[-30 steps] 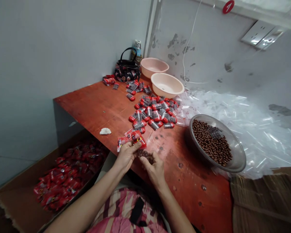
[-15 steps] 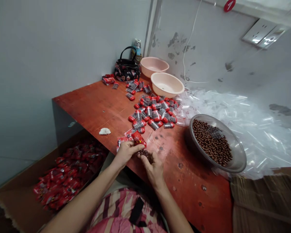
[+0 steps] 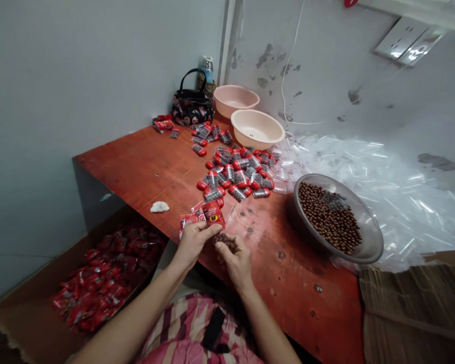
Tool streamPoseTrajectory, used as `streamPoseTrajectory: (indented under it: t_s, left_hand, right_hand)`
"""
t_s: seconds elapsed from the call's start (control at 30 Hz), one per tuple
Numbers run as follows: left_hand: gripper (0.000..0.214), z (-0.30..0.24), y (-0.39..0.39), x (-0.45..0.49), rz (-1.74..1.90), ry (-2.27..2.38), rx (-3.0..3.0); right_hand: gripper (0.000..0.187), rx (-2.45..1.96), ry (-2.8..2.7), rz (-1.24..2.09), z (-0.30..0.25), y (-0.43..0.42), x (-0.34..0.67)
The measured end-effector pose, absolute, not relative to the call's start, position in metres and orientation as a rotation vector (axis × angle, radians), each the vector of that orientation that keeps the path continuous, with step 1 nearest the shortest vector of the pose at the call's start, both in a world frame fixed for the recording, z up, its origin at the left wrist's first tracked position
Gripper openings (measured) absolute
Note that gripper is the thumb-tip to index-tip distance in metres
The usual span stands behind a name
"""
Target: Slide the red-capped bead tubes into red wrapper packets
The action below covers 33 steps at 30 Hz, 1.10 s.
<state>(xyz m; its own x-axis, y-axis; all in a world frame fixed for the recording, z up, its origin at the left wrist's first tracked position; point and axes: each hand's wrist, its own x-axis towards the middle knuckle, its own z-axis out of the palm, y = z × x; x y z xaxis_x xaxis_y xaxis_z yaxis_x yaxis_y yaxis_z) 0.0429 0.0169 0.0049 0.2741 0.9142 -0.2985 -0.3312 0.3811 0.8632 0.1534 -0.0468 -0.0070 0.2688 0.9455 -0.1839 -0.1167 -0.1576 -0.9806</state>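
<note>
My left hand [image 3: 192, 242] pinches a red-and-clear packet [image 3: 213, 215] against the table's near edge. Another red packet [image 3: 187, 221] lies partly behind those fingers. My right hand [image 3: 237, 262] cups a small bunch of brown balls [image 3: 222, 240], its fingers curled around them just below the packet. Beyond the hands, several filled red-capped clear tubes [image 3: 235, 174] lie scattered on the red-brown wooden table [image 3: 136, 172]. A steel bowl [image 3: 328, 220] full of the same brown balls stands to my right.
A cardboard box [image 3: 60, 268] of red packets sits low on the left. Two pink plastic basins [image 3: 257, 129], a black handbag [image 3: 192, 106] and a bottle [image 3: 207, 71] stand at the back. Loose clear plastic tubes [image 3: 364, 192] are heaped right of the table, against a stained wall [image 3: 326, 65].
My hands have drawn closer together, with the brown balls now just under the red packet. The whole scene has shifted slightly left and up in view.
</note>
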Motion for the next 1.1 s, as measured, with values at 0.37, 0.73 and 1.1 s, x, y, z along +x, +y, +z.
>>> streamPoseTrajectory:
  t_s: [0.37,0.73,1.1]
  left_hand:
    - [0.014,0.003,0.014,0.048,0.961,0.883,0.662]
    - [0.015,0.008,0.006,0.041,0.802,0.686,0.622]
    - [0.025,0.001,0.001,0.042,0.737,0.650,0.613]
  right_hand:
    - [0.019,-1.403,-0.850,1.086,-0.005,-0.048,0.155]
    - [0.019,-1.224,-0.730,1.360,-0.008,-0.047,0.159]
    - [0.018,-1.154,-0.649,1.428,-0.010,-0.046,0.153]
